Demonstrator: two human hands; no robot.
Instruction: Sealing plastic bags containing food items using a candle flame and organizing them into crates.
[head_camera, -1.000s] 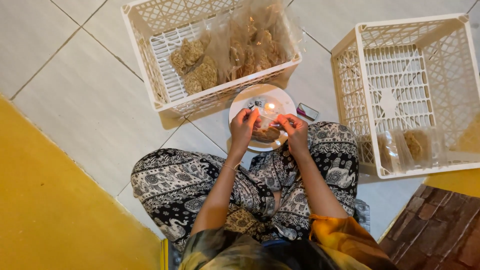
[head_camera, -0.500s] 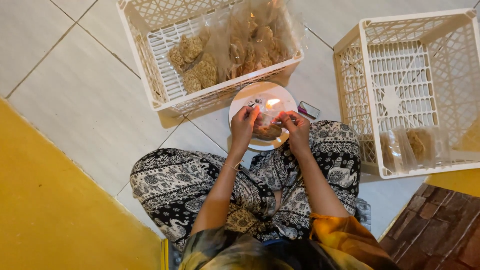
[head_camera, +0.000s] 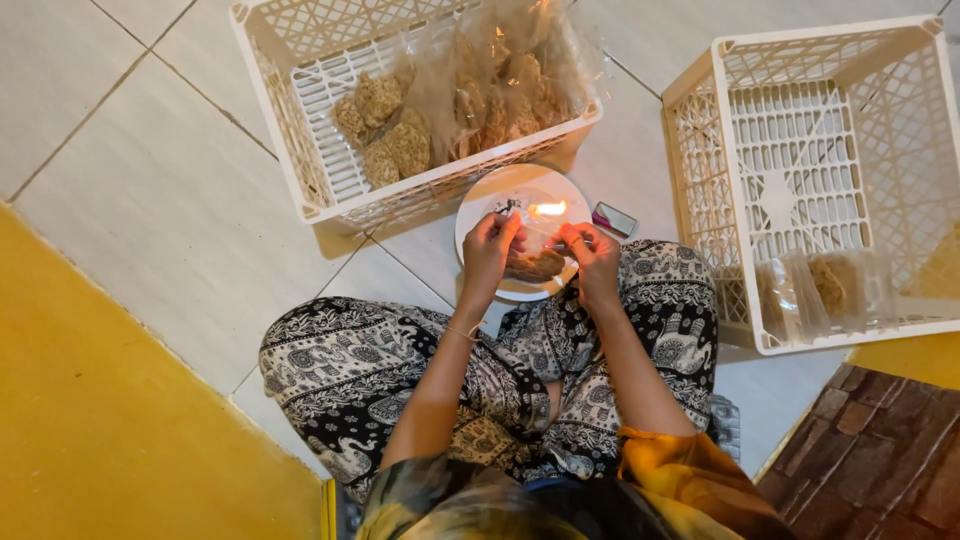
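Note:
I sit cross-legged on a tiled floor. My left hand (head_camera: 490, 250) and my right hand (head_camera: 593, 262) together hold a small clear plastic bag with a brown snack (head_camera: 535, 266) inside, each pinching one side of its top edge. The bag's top sits close to a small flame (head_camera: 548, 209) burning on a white plate (head_camera: 500, 195) in front of my knees.
A white plastic crate (head_camera: 290, 150) ahead holds several brown snacks, loose and in clear bags. A second white crate (head_camera: 700, 160) at the right holds a few sealed bags. A small lighter (head_camera: 614, 219) lies beside the plate. A yellow floor strip runs at left.
Both hands stay at the plate with the bag; they have shifted only slightly near the flame.

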